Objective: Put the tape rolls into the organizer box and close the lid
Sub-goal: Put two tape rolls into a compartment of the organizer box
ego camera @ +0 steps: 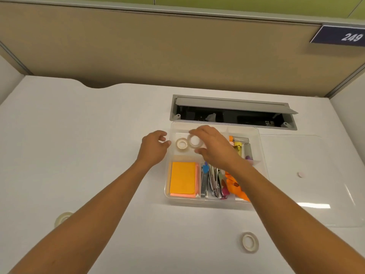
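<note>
A clear organizer box (263, 155) stands open on the white desk. One white tape roll (182, 144) lies flat in its back-left compartment. My right hand (213, 147) hovers over that compartment, fingers shut on a second tape roll (194, 141) held tilted beside the first. My left hand (155, 147) is at the box's left wall, fingers apart and holding nothing. Two more tape rolls lie on the desk: one tape roll (250, 241) at the front and another tape roll (62, 218) partly hidden behind my left forearm. The clear lid (316, 180) lies flat to the right of the box.
Other compartments hold orange sticky notes (182, 179), staplers and clips (212, 181), an orange item (235, 187) and markers (240, 146). An open grey cable hatch (233, 112) sits just behind the box. A tan partition rises at the back. A small pink disc (301, 174) rests on the lid.
</note>
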Motion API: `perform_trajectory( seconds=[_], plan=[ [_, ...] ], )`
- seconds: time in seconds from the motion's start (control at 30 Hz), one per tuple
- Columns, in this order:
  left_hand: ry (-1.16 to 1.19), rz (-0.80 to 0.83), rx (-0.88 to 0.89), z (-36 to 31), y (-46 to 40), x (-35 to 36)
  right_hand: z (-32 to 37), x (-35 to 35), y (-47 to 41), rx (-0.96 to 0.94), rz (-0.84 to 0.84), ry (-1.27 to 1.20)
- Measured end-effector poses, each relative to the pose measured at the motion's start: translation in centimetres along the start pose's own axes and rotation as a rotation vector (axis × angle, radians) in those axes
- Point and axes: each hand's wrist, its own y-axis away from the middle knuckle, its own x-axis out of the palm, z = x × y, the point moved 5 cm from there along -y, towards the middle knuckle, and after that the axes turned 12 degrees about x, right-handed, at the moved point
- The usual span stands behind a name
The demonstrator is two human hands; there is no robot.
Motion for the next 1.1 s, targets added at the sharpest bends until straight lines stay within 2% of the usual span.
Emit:
perform_trajectory(
  seconds=[0.17,0.33,0.63,1.1],
  plan=[
    [0.155,0.026,-0.059,1.0,0.7,0.3,0.4,3.0,-4.9,0.032,0.130,0.129],
    [0.193,0.049,-0.085,0.7,0.3,0.2,-0.2,5.8,-6.4,0.025,0.207,0.262],
    [0.215,0.066,-0.120,1.0,0.1,0.2,0.0,7.6,-6.9,0.043,0.314,0.243],
    [0.160,0.074,-0.093,1.0,-0.1,0.4,0.3,7.8,-7.0,-0.041,0.333,0.355]
  ],
)
